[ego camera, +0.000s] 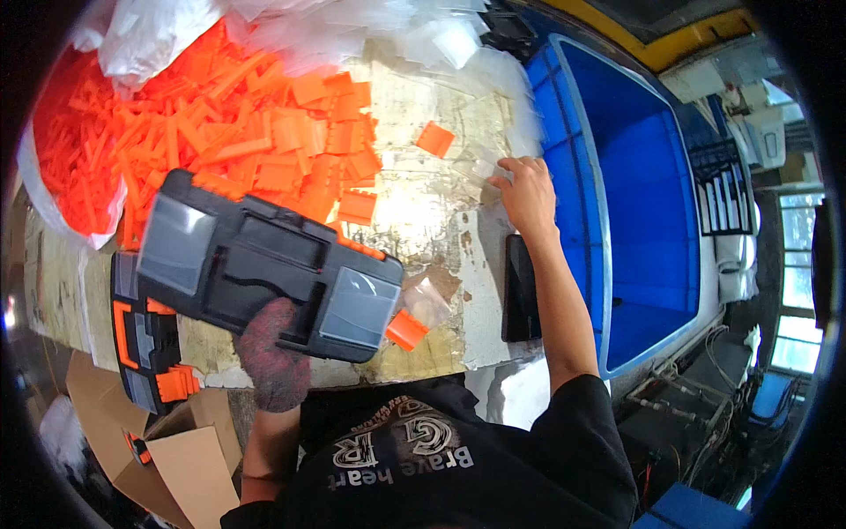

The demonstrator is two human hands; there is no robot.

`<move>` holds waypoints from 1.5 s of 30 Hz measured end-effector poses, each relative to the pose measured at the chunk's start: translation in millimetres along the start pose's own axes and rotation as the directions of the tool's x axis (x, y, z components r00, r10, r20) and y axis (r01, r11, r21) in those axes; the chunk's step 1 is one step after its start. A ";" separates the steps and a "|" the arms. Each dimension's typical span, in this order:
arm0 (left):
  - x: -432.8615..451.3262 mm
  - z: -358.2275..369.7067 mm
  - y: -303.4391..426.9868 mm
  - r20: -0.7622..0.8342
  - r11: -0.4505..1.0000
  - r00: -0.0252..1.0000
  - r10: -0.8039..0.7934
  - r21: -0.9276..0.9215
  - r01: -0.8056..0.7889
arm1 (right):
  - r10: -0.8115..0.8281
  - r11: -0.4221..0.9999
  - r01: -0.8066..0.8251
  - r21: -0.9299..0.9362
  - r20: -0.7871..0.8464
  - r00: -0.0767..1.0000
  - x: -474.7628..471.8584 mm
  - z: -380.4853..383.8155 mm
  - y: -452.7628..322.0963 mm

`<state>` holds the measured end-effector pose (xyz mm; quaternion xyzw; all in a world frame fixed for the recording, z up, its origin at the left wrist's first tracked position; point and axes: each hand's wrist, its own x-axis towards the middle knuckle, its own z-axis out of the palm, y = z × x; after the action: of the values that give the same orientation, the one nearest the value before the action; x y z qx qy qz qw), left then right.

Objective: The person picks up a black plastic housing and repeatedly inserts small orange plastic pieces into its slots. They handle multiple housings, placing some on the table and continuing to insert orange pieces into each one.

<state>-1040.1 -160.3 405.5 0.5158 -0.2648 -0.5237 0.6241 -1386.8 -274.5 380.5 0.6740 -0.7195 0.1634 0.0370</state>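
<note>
My left hand (pixel 274 360), in a grey-and-red knit glove, grips the near side of a black plastic toolbox (pixel 264 264). The box is tilted above the table, its lid facing up, with clear compartment covers at both ends and orange parts along the far edge. My bare right hand (pixel 531 198) reaches across the table's right side, thumb and forefinger at a clear plastic piece (pixel 479 168). Whether the fingers pinch it is unclear. An orange plastic clip (pixel 435 139) lies just beyond. Another orange clip (pixel 408 330) and a small clear bag (pixel 428 303) lie by the toolbox's right end.
A heap of orange plastic parts (pixel 264 139) spills from a white sack (pixel 102 231). Clear plastic bags (pixel 423 40) cover the back. A blue crate (pixel 595 198) and a black phone (pixel 519 287) are at right. Another toolbox (pixel 142 337) overhangs the left edge above a cardboard box (pixel 192 463).
</note>
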 end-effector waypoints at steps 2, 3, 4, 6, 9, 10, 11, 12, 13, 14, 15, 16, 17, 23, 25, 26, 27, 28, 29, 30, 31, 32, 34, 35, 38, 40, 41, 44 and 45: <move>-0.9 -4.6 -2.4 -0.074 0.939 0.965 -0.251 -0.260 0.224 | -0.091 0.995 0.092 0.024 -0.071 0.993 -6.6 13.4 11.6; -1.3 -6.5 -3.6 -0.060 0.962 0.974 -0.218 -0.179 0.204 | -0.019 1.000 0.020 0.013 -0.028 0.999 -11.2 15.6 9.2; -0.9 -7.8 -3.8 -0.043 0.967 0.978 -0.206 -0.161 0.197 | -0.012 1.000 0.012 0.015 -0.031 0.999 -15.5 12.3 2.8; -2.1 -7.2 -1.9 -0.094 0.932 0.950 -0.298 -0.244 0.268 | -0.042 0.995 0.049 0.083 -0.091 0.995 -19.4 -6.2 -21.4; -9.0 1.5 8.4 0.073 0.932 0.970 -0.232 -0.267 0.243 | 0.205 0.438 -0.301 0.847 0.232 0.951 -24.1 -51.7 -78.2; -13.7 7.0 11.7 0.106 0.932 0.974 -0.201 -0.286 0.224 | 0.134 0.180 -0.205 0.962 0.182 0.974 -31.1 -64.1 -101.5; -13.7 13.0 13.6 0.113 0.945 0.972 -0.207 -0.232 0.229 | 0.139 -0.091 -0.166 0.982 0.178 0.974 -39.1 -73.1 -123.5; -18.6 16.1 17.6 0.097 0.959 0.965 -0.243 -0.123 0.254 | 0.134 -0.100 -0.203 0.974 0.215 0.967 -47.3 -77.9 -144.3; -21.6 17.8 20.8 0.086 0.961 0.959 -0.270 -0.034 0.274 | 0.111 -0.112 -0.230 0.967 0.242 0.964 -55.9 -79.6 -161.0; -24.5 21.2 21.4 0.114 0.949 0.959 -0.259 -0.154 0.275 | 0.094 -0.024 -0.192 0.981 0.194 0.977 -61.6 -80.1 -175.0; -25.7 20.2 23.7 0.092 0.955 0.970 -0.227 -0.176 0.240 | 0.028 0.086 -0.182 0.980 0.180 0.983 -67.1 -78.9 -186.7; -26.1 17.7 25.9 0.079 0.951 0.971 -0.225 -0.198 0.237 | 0.000 0.190 -0.132 0.973 0.134 0.991 -71.9 -80.5 -189.7; -27.4 15.1 26.7 0.030 0.942 0.964 -0.263 -0.207 0.264 | -0.056 0.295 -0.094 0.951 0.115 0.992 -75.9 -82.2 -192.3; -30.5 -3.6 22.9 0.040 0.947 0.981 -0.190 -0.256 0.194 | -0.197 0.365 -0.251 0.896 0.338 0.920 -65.6 -91.1 -186.0; -28.6 -8.0 20.4 0.115 0.935 0.980 -0.164 -0.297 0.191 | -0.183 -0.005 -0.596 0.803 0.585 0.790 -54.9 -84.5 -175.9; -24.9 -8.8 18.6 0.086 0.968 0.983 -0.159 -0.181 0.173 | -0.108 -0.010 -0.618 0.786 0.614 0.782 -48.3 -73.0 -173.7; -20.9 -9.9 17.4 0.103 0.986 0.989 -0.104 -0.120 0.116 | -0.082 -0.055 -0.589 0.806 0.584 0.807 -42.3 -60.3 -169.2; -19.7 -10.6 17.1 0.031 0.982 0.984 -0.173 -0.070 0.175 | -0.018 -0.086 -0.585 0.806 0.586 0.810 -39.8 -47.3 -165.1; -16.8 -10.6 16.4 0.062 0.990 0.992 -0.112 -0.079 0.116 | 0.045 -0.086 -0.602 0.794 0.607 0.794 -38.8 -34.1 -159.7; -16.5 -11.7 17.8 0.001 0.979 0.984 -0.177 -0.102 0.176 | 0.115 -0.088 -0.617 0.782 0.623 0.773 -39.5 -21.8 -155.2; -15.2 -11.8 18.5 -0.039 0.966 0.977 -0.208 -0.165 0.199 | 0.210 -0.080 -0.649 0.756 0.649 0.731 -41.1 -11.2 -151.4; -14.6 -11.2 18.9 -0.069 0.966 0.978 -0.198 -0.184 0.182 | 0.211 -0.087 -0.676 0.732 0.677 0.705 -45.8 -4.4 -148.7; -13.7 -8.6 20.0 -0.128 0.962 0.957 -0.261 -0.117 0.247 | 0.216 -0.074 -0.659 0.749 0.657 0.722 -54.6 1.0 -147.8; -13.3 -7.2 20.8 -0.149 0.956 0.946 -0.287 -0.109 0.273 | 0.234 -0.073 -0.671 0.738 0.667 0.707 -58.7 0.2 -150.7; -12.6 3.5 15.9 -0.125 0.951 0.944 -0.306 -0.088 0.297 | 0.294 -0.053 -0.582 0.811 0.570 0.767 -64.4 -8.6 -166.6; -17.9 10.7 10.8 -0.063 0.950 0.953 -0.297 -0.123 0.288 | 0.373 0.047 -0.426 0.903 0.380 0.846 -66.4 -13.0 -182.1; -18.3 13.3 8.1 -0.048 0.939 0.942 -0.333 -0.114 0.326 | 0.366 0.160 -0.324 0.933 0.249 0.897 -68.3 -15.3 -188.4; -26.2 20.4 -2.0 -0.062 0.918 0.923 -0.379 -0.155 0.366 | 0.103 0.720 0.121 0.683 -0.278 0.955 -79.5 -17.3 -204.0; -25.6 19.9 -3.9 -0.064 0.926 0.936 -0.345 -0.184 0.329 | -0.038 0.712 0.248 0.657 -0.317 0.948 -85.6 -19.3 -206.7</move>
<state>-1066.8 -143.5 413.8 0.5229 -0.0962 -0.6187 0.5784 -1179.4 -194.9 413.6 0.6631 -0.5392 0.5091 -0.1017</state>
